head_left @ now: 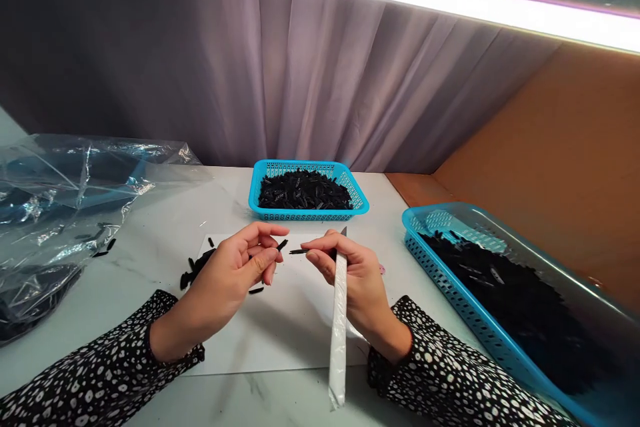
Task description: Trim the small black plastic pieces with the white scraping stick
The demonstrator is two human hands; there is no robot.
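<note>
The right hand (pixel 350 273) pinches a thin black plastic sliver (pixel 299 251) between thumb and forefinger while also gripping a long white-wrapped blade tool (pixel 339 320), whose metal tip pokes up above the fingers and whose handle runs down toward the wrist. The left hand (pixel 235 273) is curled just beside it, fingertips closed on a small black plastic piece (pixel 283 244); the two hands nearly meet over a white sheet of paper (pixel 290 327) on the pale table (pixel 165 240). Judging from this grip, the blade sits close to the left fingertips, so a slip could nick them, and the sliver is so slight it could spring out of the pinch and fall among the loose black pieces (pixel 195 270) scattered on the sheet's left edge. Behind the hands stands a small blue perforated plastic basket (pixel 309 212) heaped with black parts; a larger blue perforated plastic basket (pixel 465 293) of the same parts lies to the right, near enough for an elbow to knock. Crumpled clear plastic bags (pixel 65 207) lie well to the left. No brand, label or writing is readable anywhere.
</note>
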